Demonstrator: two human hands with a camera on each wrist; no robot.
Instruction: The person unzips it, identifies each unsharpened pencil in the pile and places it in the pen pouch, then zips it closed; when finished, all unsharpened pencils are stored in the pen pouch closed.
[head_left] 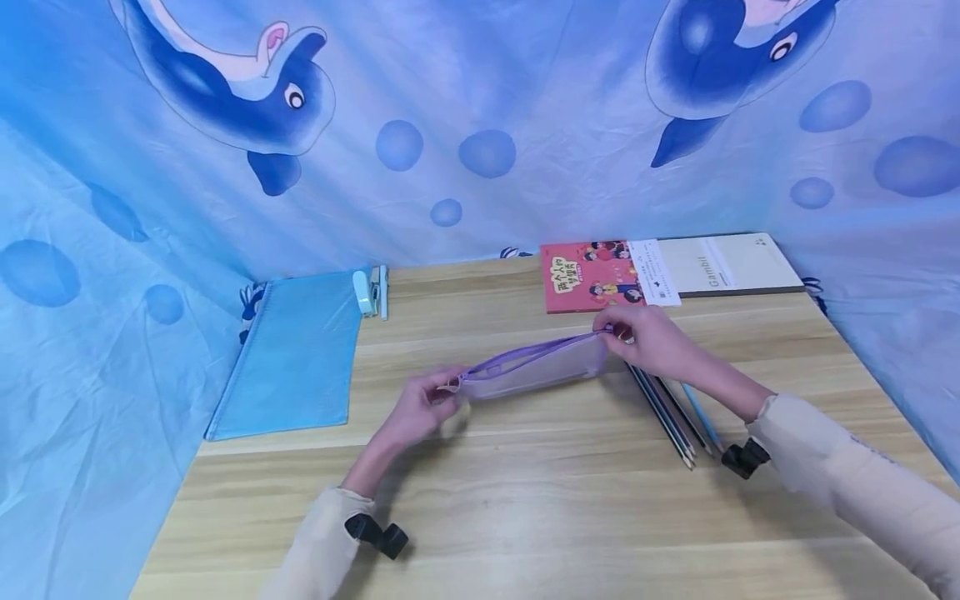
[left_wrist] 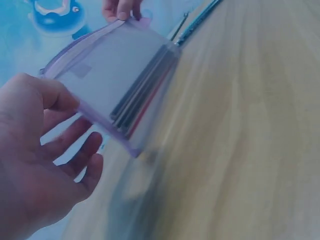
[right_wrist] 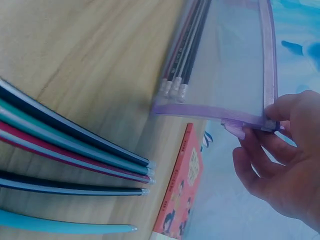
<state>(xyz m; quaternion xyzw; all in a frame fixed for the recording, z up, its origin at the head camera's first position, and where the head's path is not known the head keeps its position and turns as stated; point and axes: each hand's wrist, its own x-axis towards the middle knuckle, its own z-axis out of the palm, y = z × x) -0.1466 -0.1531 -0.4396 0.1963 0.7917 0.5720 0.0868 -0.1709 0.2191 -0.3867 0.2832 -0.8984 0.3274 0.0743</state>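
Note:
A translucent pouch with purple edging (head_left: 536, 371) is stretched between both hands above the table, its zipper side up and parted in the head view. My left hand (head_left: 423, 408) pinches its left end between thumb and fingers, the other fingers loosely bent. At the opposite upper corner, by a small purple tab (right_wrist: 232, 129), my right hand (head_left: 648, 340) grips the edge. Several dark pencils (right_wrist: 185, 60) show within the pouch, lying along its bottom. More pencils (head_left: 663, 412), dark ones and a light-blue one, lie on the table under the right forearm.
A red book (head_left: 592, 283) and a pale notebook (head_left: 738, 262) lie at the table's back right. On the left are a blue zip folder (head_left: 292, 358), a mint stapler (head_left: 364, 293) and a small light-blue stick-like item (head_left: 383, 292). Blue dolphin-print sheeting (head_left: 450, 100) hangs behind.

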